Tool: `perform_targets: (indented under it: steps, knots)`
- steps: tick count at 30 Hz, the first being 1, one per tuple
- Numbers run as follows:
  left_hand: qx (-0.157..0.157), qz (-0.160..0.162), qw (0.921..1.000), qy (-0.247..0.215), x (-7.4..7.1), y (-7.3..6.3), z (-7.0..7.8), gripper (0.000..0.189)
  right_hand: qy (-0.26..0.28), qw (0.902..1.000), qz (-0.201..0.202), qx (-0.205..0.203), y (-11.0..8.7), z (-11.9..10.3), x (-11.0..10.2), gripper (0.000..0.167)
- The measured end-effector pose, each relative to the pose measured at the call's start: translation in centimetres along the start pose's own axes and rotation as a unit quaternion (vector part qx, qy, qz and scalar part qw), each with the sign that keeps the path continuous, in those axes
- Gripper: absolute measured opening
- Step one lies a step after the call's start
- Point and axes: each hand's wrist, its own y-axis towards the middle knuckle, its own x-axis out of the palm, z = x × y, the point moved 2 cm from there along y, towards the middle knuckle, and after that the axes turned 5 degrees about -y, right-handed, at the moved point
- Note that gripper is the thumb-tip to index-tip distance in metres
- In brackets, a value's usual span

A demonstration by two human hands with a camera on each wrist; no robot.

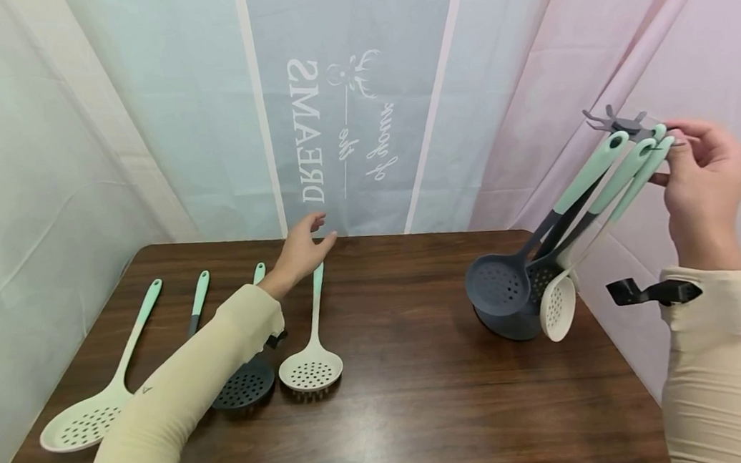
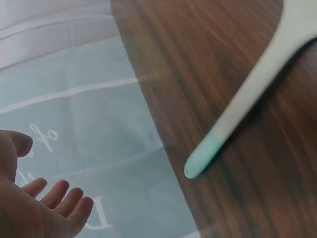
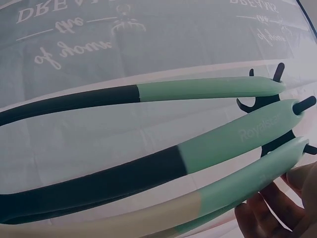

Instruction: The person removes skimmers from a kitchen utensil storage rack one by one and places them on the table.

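Observation:
My right hand (image 1: 705, 179) is at the top of a dark utensil rack (image 1: 616, 122), pinching the mint handle end of a small white skimmer (image 1: 558, 310) at a hook. Its handle (image 3: 242, 181) shows low in the right wrist view. A dark ladle (image 1: 495, 284) and other dark, mint-handled utensils hang beside it. My left hand (image 1: 301, 254), fingers spread and holding nothing, hovers by the table's back edge, above the handle of a white skimmer (image 1: 311, 370) lying on the table. That handle (image 2: 242, 99) lies apart from the hand in the left wrist view.
On the wooden table (image 1: 421, 400) a large white slotted utensil (image 1: 83, 424) lies far left. A dark skimmer (image 1: 246, 385) and another mint handle (image 1: 200, 290) are partly hidden by my left arm. Printed curtains (image 1: 355, 17) hang behind the table.

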Motion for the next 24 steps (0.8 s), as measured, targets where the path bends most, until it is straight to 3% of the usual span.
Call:
perform_targets:
  steps: [8,12,18,24]
  knots:
    - [0.049,0.009,0.9981,-0.035,0.6,0.2,2.1,0.056,0.001,1.0,0.001,-0.007,-0.1,0.2,0.0,0.011]
    - [0.074,-0.014,0.9959,-0.05,1.2,0.5,3.1,0.059,-0.006,0.9999,0.01,-0.013,-0.1,0.1,0.0,0.011]
    - [0.073,-0.065,0.9932,-0.063,2.4,0.7,4.0,0.066,0.013,0.9997,0.015,-0.012,0.0,0.1,0.0,0.009]
    - [0.07,-0.071,0.9916,-0.082,3.0,1.0,4.8,0.067,0.002,0.9997,0.022,-0.009,-0.2,0.0,0.1,0.009]
